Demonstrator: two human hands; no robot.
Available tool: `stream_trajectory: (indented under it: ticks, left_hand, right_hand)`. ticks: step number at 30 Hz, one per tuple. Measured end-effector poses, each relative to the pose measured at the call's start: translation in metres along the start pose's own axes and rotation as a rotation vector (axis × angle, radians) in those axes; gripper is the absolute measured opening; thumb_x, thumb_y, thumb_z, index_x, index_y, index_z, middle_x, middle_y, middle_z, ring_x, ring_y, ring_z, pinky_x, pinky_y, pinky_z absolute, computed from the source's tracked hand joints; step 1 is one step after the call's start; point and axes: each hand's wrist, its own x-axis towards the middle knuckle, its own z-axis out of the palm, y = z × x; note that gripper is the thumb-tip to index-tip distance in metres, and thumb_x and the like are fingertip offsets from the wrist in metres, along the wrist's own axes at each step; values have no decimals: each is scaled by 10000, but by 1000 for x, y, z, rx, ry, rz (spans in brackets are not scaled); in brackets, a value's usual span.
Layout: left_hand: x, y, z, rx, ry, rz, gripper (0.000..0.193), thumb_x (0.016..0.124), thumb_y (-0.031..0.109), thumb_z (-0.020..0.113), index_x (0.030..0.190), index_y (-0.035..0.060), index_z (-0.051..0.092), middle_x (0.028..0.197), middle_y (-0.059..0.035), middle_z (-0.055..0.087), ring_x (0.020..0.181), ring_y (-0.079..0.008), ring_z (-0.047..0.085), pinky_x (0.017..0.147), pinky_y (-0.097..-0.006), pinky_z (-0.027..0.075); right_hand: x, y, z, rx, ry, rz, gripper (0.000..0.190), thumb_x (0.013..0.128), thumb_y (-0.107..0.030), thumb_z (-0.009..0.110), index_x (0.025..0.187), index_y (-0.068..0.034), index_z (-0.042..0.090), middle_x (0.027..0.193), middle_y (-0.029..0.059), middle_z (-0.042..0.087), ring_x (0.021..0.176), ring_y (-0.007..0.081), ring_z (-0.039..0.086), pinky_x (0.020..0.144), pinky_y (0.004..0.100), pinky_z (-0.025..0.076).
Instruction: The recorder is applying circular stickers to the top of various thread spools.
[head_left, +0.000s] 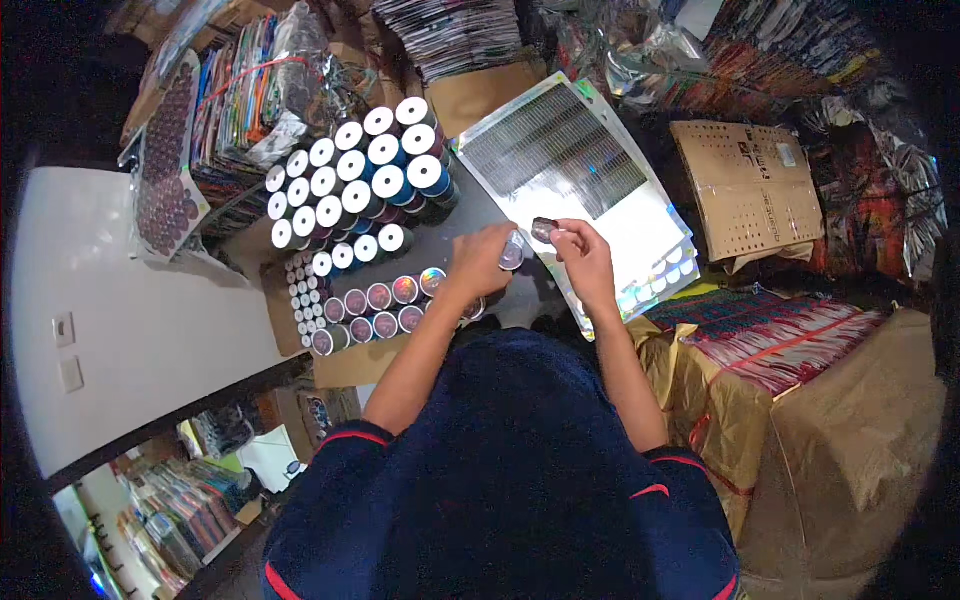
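My left hand (484, 259) grips a thread spool (511, 255), its round end facing up towards me. Between the fingertips of my right hand (586, 251) is a small dark, shiny round sticker (544, 229), held a little to the right of the spool. Beneath my right hand lie overlapping shiny sheets (630, 225), the top one with a dark printed grid and a blank white part. To the left stand two rows of spools with reddish holographic discs on their ends (381, 295); my left forearm hides some of them. Behind these are several spools with plain white ends (356, 196).
A box of small white-ended pieces (304, 292) stands at the table's left. Bundled packets (247, 90) and a paper stack (457, 34) rise at the back. A flattened cardboard box (746, 187) and a wrapped bale (750, 352) are on the right.
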Motion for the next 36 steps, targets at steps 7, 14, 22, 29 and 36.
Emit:
stream_trajectory:
  ticks: [7,14,22,29,36]
  left_hand:
    - [16,-39,39,309,-70,64,700,695,188,812,1340,146,543,1284,-114,620,1254,-308,574,1093,-631,303]
    - [9,-11,-6,-11,-110,61,609,730,200,814,1282,83,586,1220,-115,664,1170,-286,632,1036,-479,417]
    - [-8,37,-37,-1696,-130,16,516,885,234,686,1314,22,491,1320,-172,573,1212,-273,589,1019,-412,497]
    - [-21,62,-59,-1838,-60,78,459,964,201,589,1369,40,443,1285,-202,599,1174,-296,618,1010,-432,510]
    - [-24,60,-56,-1716,-46,197,612,896,255,562,1442,48,380,1343,-164,536,1241,-262,550,1051,-427,449]
  right_hand:
    - [-1,-3,4,15,-24,10,162,960,-125,690,1049,9,676,826,-20,641,682,23,508,585,192,391]
    - [-10,-27,3,67,-38,68,155,968,-169,687,981,-16,699,804,-34,640,671,23,502,584,192,372]
    - [-32,-72,16,172,-105,63,129,977,-156,687,991,-28,680,820,-28,651,680,20,510,605,192,382]
    - [-51,-102,32,112,-98,-99,106,973,-98,694,981,3,663,885,-10,671,778,22,576,714,195,469]
    - [-54,-105,40,5,-48,-104,107,967,-106,707,952,-5,676,849,-16,664,748,17,552,677,190,439]
